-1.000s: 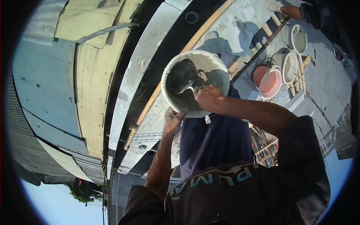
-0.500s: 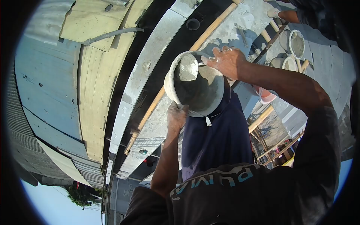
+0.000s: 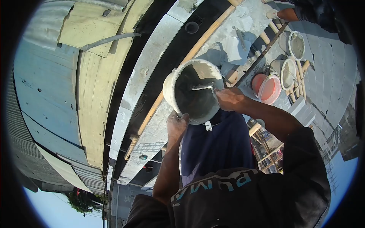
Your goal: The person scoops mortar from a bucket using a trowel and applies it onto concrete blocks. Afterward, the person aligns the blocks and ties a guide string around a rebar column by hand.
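A whitish, mortar-smeared bucket (image 3: 169, 90) is tilted in front of my body, its mouth facing me. My left hand (image 3: 178, 124) is closed on its near left rim. Wet grey mortar (image 3: 190, 100) lies inside. My right hand (image 3: 229, 99), at the right side of the rim, grips a trowel (image 3: 203, 87). The trowel reaches into the bucket, with part of its blade hidden in the mortar or seen edge-on.
A red bucket (image 3: 272, 90) and white buckets (image 3: 288, 74) stand to the right near bamboo poles (image 3: 301, 79). A long bamboo rail (image 3: 205, 38) borders the block wall (image 3: 142, 76) on the left. Another person's foot (image 3: 272, 14) is at top right.
My right hand has moved down, bringing the trowel from above the rim, where its blade carried mortar, into the bucket. The bucket's mouth has tipped slightly, and my left hand still holds it.
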